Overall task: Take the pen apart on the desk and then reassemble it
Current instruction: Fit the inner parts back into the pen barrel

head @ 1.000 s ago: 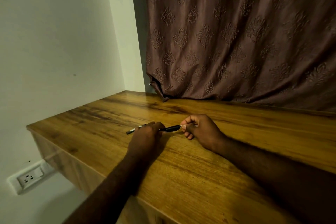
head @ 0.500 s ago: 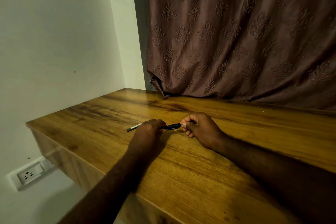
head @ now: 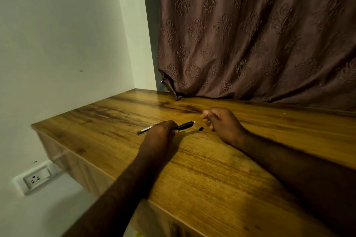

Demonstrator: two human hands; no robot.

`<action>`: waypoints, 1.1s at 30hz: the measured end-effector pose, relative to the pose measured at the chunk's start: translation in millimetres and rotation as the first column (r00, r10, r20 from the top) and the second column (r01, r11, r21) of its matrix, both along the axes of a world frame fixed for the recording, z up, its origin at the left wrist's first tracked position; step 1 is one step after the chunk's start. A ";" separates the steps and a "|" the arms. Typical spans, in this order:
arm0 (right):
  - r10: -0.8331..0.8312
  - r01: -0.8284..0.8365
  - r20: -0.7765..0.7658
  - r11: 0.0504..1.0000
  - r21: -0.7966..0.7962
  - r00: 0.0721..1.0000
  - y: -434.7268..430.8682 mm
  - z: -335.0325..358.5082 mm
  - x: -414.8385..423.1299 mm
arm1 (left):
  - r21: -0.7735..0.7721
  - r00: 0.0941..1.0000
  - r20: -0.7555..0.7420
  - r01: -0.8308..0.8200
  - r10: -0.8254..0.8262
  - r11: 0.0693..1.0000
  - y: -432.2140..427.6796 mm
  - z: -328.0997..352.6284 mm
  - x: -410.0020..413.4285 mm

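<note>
Head view, left hand grasping one pen, one piece, right hand grip unclear.

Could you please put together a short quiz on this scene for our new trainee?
1. True or false: the left hand grips the pen.
2. Where is the small black piece? A) in the left hand; B) between the pen's end and the right hand; C) left of the left hand.
3. What hangs behind the desk?
Key: 1 true; 2 B; 3 a curtain.
</note>
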State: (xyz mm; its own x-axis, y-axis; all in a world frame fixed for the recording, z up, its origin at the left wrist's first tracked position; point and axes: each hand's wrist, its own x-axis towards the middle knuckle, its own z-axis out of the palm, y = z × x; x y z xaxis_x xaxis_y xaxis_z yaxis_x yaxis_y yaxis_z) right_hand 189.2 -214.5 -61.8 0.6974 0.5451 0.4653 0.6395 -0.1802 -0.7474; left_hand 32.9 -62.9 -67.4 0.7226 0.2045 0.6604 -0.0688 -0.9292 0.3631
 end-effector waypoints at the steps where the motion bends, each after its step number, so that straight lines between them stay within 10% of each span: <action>1: -0.062 0.071 0.122 0.995 -0.070 0.991 -2.7 -0.4 6.5 | -0.002 1.000 0.003 -0.010 0.010 1.000 0.5 -0.1 0.4; 9: 0.074 0.045 0.266 0.909 -0.415 0.961 -1.2 -8.3 11.3 | 0.010 1.000 -0.014 -0.007 0.007 1.000 -0.8 -0.4 2.4; 33: 0.057 -0.060 0.044 0.996 0.071 0.997 -4.2 -0.8 -27.4 | 0.065 0.998 0.004 -0.064 0.064 0.996 1.6 -2.9 1.6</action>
